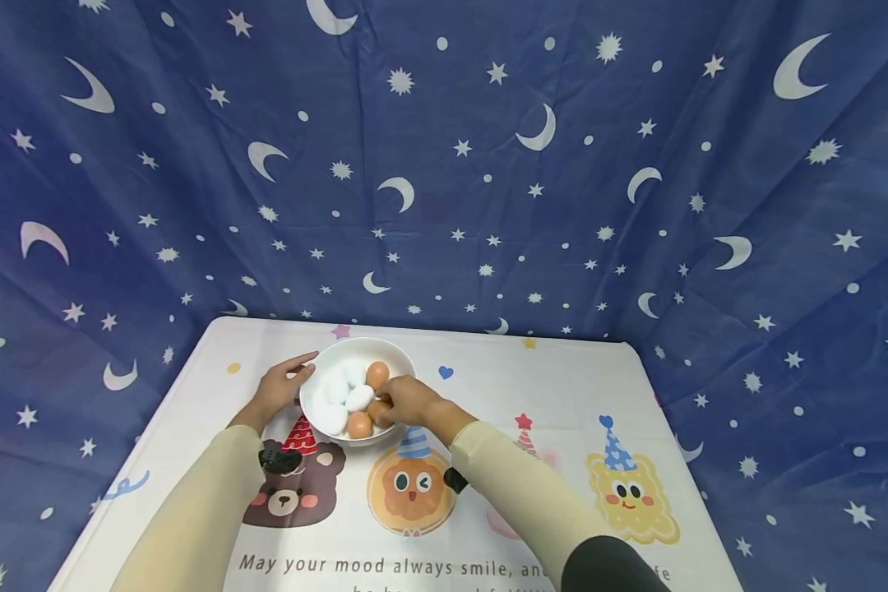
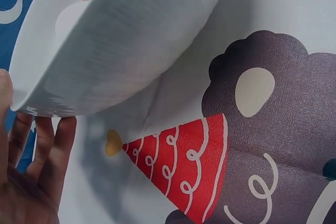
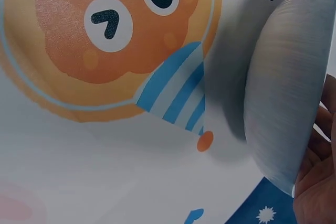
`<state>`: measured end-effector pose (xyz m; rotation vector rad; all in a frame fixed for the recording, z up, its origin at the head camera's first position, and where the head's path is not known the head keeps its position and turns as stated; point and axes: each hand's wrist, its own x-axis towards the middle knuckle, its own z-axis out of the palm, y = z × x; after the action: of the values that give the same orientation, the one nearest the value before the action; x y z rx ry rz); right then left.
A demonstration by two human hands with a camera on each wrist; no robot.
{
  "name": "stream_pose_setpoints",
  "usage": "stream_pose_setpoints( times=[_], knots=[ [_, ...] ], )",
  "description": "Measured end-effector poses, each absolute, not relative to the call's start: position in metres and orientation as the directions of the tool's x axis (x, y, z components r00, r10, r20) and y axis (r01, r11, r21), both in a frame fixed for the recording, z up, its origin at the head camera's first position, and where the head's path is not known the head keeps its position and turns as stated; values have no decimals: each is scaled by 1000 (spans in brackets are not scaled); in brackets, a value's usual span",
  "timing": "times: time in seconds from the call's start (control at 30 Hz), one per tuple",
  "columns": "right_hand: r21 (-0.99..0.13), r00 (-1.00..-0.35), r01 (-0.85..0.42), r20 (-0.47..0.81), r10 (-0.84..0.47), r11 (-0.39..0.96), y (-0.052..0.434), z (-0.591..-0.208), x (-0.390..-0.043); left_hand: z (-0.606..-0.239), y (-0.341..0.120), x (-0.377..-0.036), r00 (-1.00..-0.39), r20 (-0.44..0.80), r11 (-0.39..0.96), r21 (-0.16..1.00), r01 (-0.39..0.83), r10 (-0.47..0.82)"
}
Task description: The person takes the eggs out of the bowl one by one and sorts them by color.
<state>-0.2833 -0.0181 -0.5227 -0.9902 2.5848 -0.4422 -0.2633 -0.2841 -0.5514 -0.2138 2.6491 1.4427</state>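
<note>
Hands: I saw left hand flat-fingered against bowl at 9 o'clock, likely steadying it | right hand pinched brown egg at bowl's 4 o'clock | bowl sat on tablecloth, far centre.

we log a white bowl – white eggs and brown eggs | white tablecloth with cartoon animals in party hats | navy backdrop – white moons, stars
</note>
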Motion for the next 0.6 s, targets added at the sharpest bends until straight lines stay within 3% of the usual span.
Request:
stream_pose_setpoints(
  times=[0.6],
  knots=[
    [-313, -757, -570, -161, -634, 760, -33, -537, -281, -553, -293, -267, -958, -285, 349, 900, -261, 20]
  ],
)
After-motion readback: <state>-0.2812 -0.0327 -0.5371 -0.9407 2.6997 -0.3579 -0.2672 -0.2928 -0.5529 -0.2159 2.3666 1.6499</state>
